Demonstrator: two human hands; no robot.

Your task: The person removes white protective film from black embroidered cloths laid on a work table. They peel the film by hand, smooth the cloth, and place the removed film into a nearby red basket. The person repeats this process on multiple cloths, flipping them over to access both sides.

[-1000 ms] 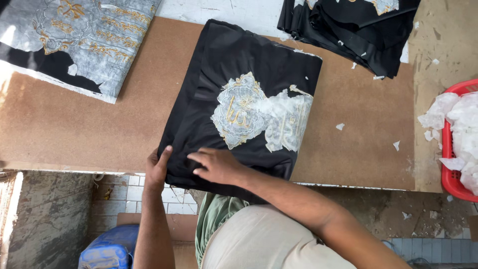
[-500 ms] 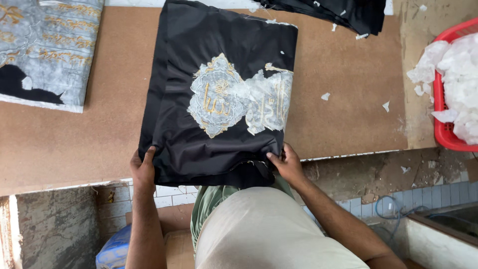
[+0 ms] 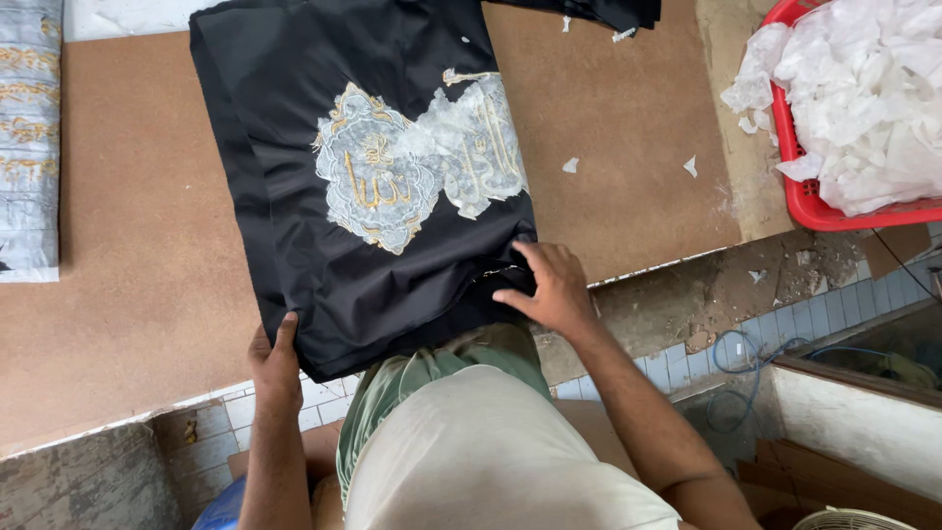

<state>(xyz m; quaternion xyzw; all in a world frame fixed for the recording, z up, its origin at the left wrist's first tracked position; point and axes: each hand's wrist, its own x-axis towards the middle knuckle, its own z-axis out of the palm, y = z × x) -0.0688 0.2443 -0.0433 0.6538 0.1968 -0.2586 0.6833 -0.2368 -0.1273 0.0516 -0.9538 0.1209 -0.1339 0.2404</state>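
Observation:
A folded black cloth (image 3: 294,118) with a gold and silver embroidered patch (image 3: 417,162) lies on the brown board table (image 3: 118,285), its near edge hanging over the table's front. My left hand (image 3: 275,363) grips the cloth's near left corner, thumb on top. My right hand (image 3: 549,285) pinches the near right edge, fingers pressed on the fabric. White backing paper still clings to the embroidery.
A red basket (image 3: 800,196) heaped with torn white paper stands at the right. Grey embroidered cloth (image 3: 29,147) lies at the far left. More black fabric (image 3: 608,12) sits at the top. Paper scraps (image 3: 570,165) dot the table. Blue cable lies on the tiled floor.
The right hand went from the cloth's middle near edge to its right corner. Both hands now hold the near corners, and the cloth has slid toward me over the table edge.

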